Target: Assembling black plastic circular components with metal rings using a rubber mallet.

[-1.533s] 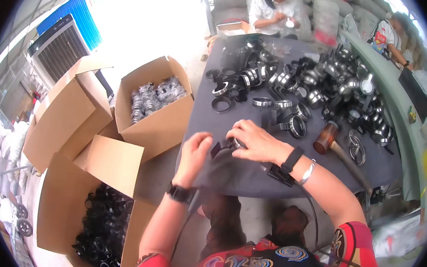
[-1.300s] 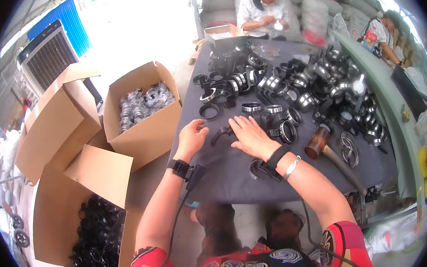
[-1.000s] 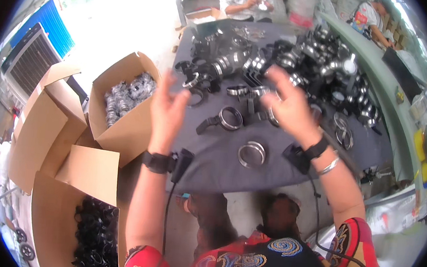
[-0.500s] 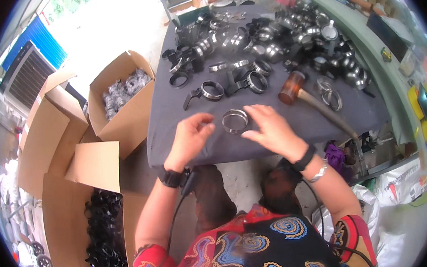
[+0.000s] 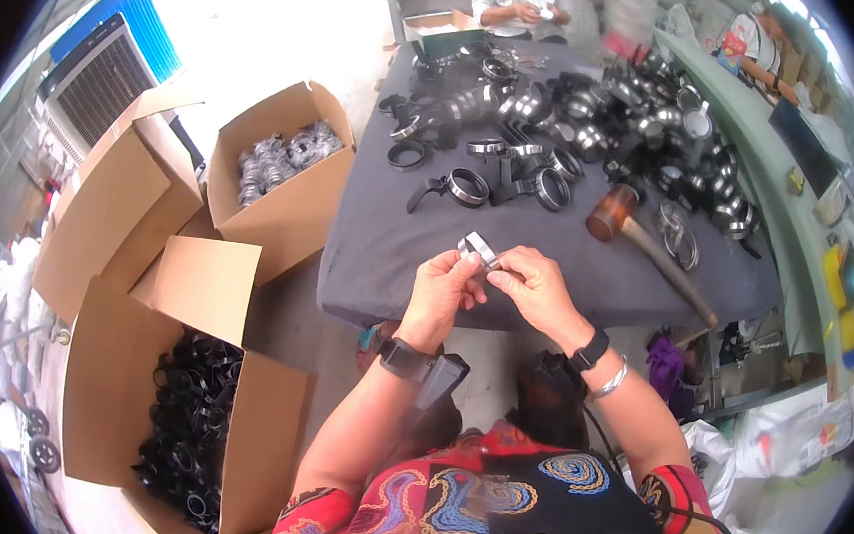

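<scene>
A silver metal ring [image 5: 478, 248] is pinched between my two hands above the front part of the grey-covered table [image 5: 388, 254]. My left hand [image 5: 442, 286] grips its left side with thumb and fingers. On the other side, my right hand [image 5: 534, 284] has its fingertips closed on the ring's edge. Beyond them lie black-handled ring pieces, one at the left [image 5: 466, 187] and another [image 5: 551, 188] beside it. A mallet [image 5: 614, 213] with a brown head rests to the right, its wooden handle slanting toward the near edge. Loose silver rings [image 5: 680, 237] lie past it.
A heap of black and silver ring parts [image 5: 600, 110] covers the table's far side. Left of the table stand a carton of wrapped silver parts [image 5: 285, 162] and a carton of black parts [image 5: 189, 429]. Other people sit at the far end [image 5: 518, 8] and far right [image 5: 760, 47].
Both hands have closed on the ring that lay on the table between them and lifted it, tilting it. The whole view has shifted, with the table now further right.
</scene>
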A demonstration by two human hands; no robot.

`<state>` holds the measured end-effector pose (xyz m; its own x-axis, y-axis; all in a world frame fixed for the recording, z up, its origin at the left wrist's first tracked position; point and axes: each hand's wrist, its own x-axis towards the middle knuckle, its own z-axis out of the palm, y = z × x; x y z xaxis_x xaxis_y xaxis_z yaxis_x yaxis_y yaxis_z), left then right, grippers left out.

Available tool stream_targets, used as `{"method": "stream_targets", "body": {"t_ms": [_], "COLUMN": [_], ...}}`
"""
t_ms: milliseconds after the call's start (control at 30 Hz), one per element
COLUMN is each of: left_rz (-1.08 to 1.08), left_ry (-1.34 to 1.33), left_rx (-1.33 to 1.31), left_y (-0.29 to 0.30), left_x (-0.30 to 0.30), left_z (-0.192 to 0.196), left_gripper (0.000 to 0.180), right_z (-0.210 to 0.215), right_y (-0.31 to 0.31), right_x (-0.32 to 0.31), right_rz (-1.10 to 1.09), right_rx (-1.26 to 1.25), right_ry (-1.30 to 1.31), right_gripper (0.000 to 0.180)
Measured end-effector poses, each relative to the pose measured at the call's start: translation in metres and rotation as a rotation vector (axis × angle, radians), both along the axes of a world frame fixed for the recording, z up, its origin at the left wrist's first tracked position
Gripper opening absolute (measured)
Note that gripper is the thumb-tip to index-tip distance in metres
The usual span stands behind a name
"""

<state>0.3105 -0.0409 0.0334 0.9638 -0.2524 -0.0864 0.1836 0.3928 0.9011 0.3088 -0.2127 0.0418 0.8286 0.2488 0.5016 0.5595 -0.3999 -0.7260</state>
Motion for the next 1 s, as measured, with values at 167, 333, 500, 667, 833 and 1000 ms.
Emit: {"method": "stream_targets", "body": {"t_ms": [167,333,500,667,833,1000], "left_rz": [0.096,-0.023,-0.135,-0.175,-0.073,0.225], "left_ry": [0.042,0.075,0.063,0.038,0.010,0.022], "left_rx": [-0.004,-0.212,-0.356,-0.274,-0.187,0.127], "left_y": [0.007,0.012,0.033,0.019,0.052,0.138], "left_x": [-0.001,0.001,-0.014,-0.022,-0.029,-0.061], "left_z": [-0.010,-0.006,-0.009,0.005,-0.009,-0.014], "left_gripper": [0.017,0.015,0.014,0.016,0.022,0.023], "right_z": [0.029,0.004,0.015,0.038,0.027,0.016], "right_y": [-0.013,-0.085,-0.050,-0.001,0.023,0.014], "right_x": [-0.003,0.014,0.004,-0.021,-0.014,0.008], "right_rz": [-0.084,-0.381,-0.402,0.116,0.247,-0.053], "right_rx": [0.652,-0.813,-0.649,0.453,0.482,-0.584], "right_ry": [0.174,-0.181,-0.407,0.727,0.661,-0.113], "right_gripper": [0.014,0.019,0.032,0.025,0.019,0.023]}}
